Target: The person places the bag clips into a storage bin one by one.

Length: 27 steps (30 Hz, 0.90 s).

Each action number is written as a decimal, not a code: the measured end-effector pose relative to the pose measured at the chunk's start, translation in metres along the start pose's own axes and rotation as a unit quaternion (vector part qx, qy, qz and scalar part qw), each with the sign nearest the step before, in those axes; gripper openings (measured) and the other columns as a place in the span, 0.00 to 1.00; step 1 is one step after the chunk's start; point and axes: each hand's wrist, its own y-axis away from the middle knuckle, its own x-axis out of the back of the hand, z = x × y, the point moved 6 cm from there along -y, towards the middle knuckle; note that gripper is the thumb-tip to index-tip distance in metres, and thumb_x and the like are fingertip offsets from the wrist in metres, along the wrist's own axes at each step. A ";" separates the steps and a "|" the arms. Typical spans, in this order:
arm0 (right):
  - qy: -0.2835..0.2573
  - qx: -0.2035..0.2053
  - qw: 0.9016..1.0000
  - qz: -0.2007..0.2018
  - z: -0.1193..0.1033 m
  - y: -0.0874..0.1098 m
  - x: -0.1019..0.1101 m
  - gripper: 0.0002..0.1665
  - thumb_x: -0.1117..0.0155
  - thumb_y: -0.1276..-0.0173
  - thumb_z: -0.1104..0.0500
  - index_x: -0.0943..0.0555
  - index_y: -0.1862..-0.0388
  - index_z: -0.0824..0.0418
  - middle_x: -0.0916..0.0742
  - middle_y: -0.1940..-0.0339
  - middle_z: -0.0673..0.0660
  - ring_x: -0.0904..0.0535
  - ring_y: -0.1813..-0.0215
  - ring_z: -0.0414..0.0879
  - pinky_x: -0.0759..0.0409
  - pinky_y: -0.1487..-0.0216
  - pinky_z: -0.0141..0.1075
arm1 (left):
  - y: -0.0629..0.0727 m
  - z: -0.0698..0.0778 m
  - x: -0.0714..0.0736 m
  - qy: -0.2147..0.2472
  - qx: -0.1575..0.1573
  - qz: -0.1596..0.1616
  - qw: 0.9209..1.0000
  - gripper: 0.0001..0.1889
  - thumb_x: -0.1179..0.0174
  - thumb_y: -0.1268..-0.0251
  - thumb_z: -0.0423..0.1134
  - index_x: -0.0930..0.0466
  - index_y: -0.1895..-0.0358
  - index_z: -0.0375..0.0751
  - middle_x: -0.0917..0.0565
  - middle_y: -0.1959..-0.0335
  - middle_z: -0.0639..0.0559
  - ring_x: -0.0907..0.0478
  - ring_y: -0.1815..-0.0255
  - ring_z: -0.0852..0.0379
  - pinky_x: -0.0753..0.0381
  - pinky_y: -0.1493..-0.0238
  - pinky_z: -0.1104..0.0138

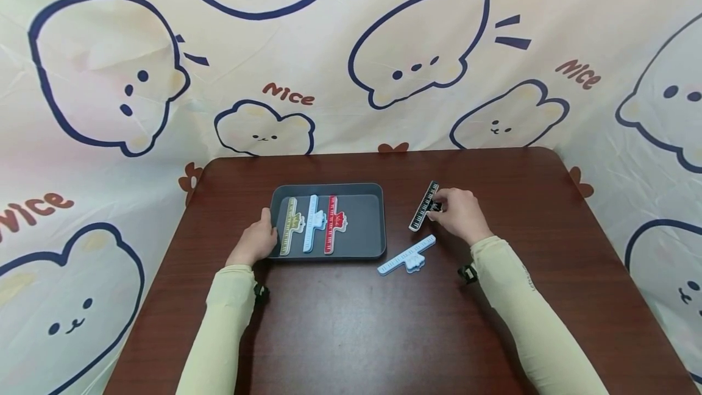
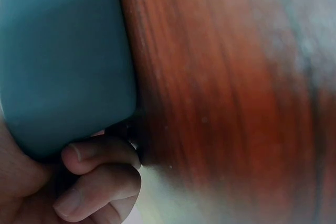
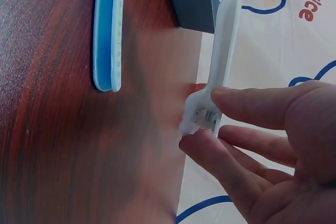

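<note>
My left hand (image 1: 254,239) holds the left side of a dark grey tray (image 1: 364,249), its fingers (image 2: 102,182) curled at the rim in the left wrist view. Inside the tray lie a yellow-green clip (image 1: 288,227), a light blue clip (image 1: 311,224) and a red clip (image 1: 331,225), side by side. My right hand (image 1: 463,215) pinches a black clip (image 1: 423,207) with piano-key markings by its handle, right of the tray. The right wrist view shows this clip's white underside (image 3: 224,45). Another light blue clip (image 1: 406,256) lies on the table near the tray's lower right corner.
The dark brown wooden table (image 1: 351,328) carries the tray and clips. Behind and beside it hangs a pale cloth (image 1: 329,47) printed with blue cartoon outlines. Dark bands with cameras (image 1: 468,273) sit at both wrists.
</note>
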 end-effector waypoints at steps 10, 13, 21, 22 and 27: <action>-0.028 0.007 1.000 0.002 0.002 -0.001 0.002 0.25 0.23 0.35 0.59 0.15 0.40 0.64 0.13 0.46 0.66 0.16 0.48 0.58 0.18 0.48 0.52 | 0.001 -0.001 0.000 -0.002 0.000 -0.002 1.000 0.26 0.57 0.18 0.37 0.52 0.28 0.27 0.18 0.51 0.26 0.17 0.57 0.41 0.21 0.53 0.49; -0.039 0.011 0.999 0.001 0.002 0.000 0.003 0.25 0.23 0.35 0.60 0.15 0.40 0.64 0.14 0.45 0.66 0.15 0.46 0.59 0.17 0.46 0.53 | 0.001 -0.001 0.000 -0.002 0.001 -0.003 1.000 0.27 0.57 0.18 0.37 0.52 0.27 0.27 0.18 0.50 0.26 0.17 0.56 0.40 0.21 0.51 0.48; -0.069 0.020 0.997 0.007 0.003 -0.001 0.005 0.24 0.23 0.35 0.61 0.15 0.41 0.65 0.15 0.44 0.66 0.13 0.45 0.60 0.16 0.45 0.53 | 0.001 0.001 0.000 -0.001 0.002 -0.007 1.000 0.28 0.57 0.17 0.38 0.54 0.25 0.27 0.17 0.51 0.28 0.17 0.56 0.41 0.21 0.51 0.49; -0.073 0.022 0.997 0.007 0.002 -0.001 0.005 0.24 0.23 0.35 0.62 0.15 0.41 0.65 0.15 0.44 0.66 0.13 0.45 0.60 0.16 0.45 0.53 | 0.001 0.001 0.000 -0.001 0.001 -0.006 1.000 0.27 0.57 0.17 0.38 0.53 0.26 0.27 0.17 0.52 0.29 0.17 0.56 0.41 0.21 0.52 0.49; -0.090 0.029 0.996 0.001 -0.002 -0.001 0.006 0.23 0.23 0.35 0.62 0.15 0.41 0.64 0.15 0.45 0.65 0.13 0.45 0.60 0.15 0.45 0.52 | 0.000 0.000 0.000 -0.001 -0.005 -0.003 1.000 0.25 0.57 0.18 0.38 0.51 0.28 0.27 0.17 0.57 0.31 0.18 0.60 0.43 0.22 0.56 0.51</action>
